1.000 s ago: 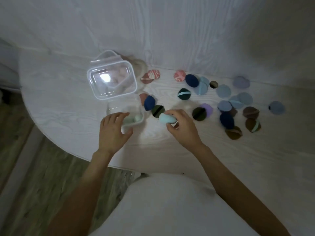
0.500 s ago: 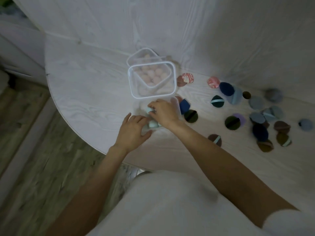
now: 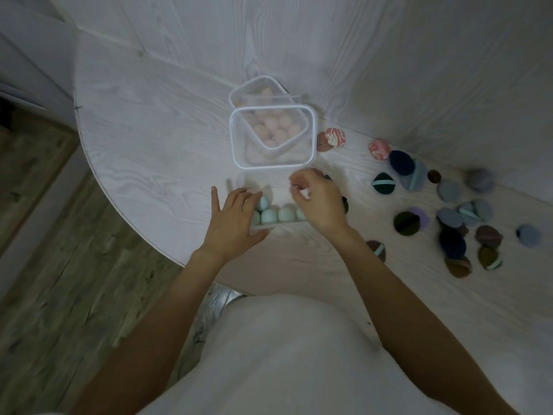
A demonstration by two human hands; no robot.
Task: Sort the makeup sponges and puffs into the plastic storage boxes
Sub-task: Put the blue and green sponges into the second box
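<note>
Pale wood-grain tabletop (image 3: 149,139) in dim light. The left hand (image 3: 232,224), fingers spread flat, steadies the near clear plastic box (image 3: 278,224) of pale teal egg-shaped sponges (image 3: 269,216); the right hand (image 3: 318,202) hovers above it, fingers loosely curled, apparently empty. Flat round puffs (image 3: 452,218) lie rightward. Advisably, keep the box braced, seating each sponge snugly.

I see a pale whitewashed wood-grain tabletop (image 3: 155,139). The clear box at centre (image 3: 273,167) has a white rim, and peach-pink sponges (image 3: 270,125) show through it. Mint and pale blue sponges (image 3: 269,216) line the nearer box. At right, a red-and-white marbled puff (image 3: 335,137), a navy puff (image 3: 401,162), a dark green puff with a teal band (image 3: 383,183) and grey-blue puffs (image 3: 449,190). The floor at lower left (image 3: 59,295) is grey-brown wood.
</note>
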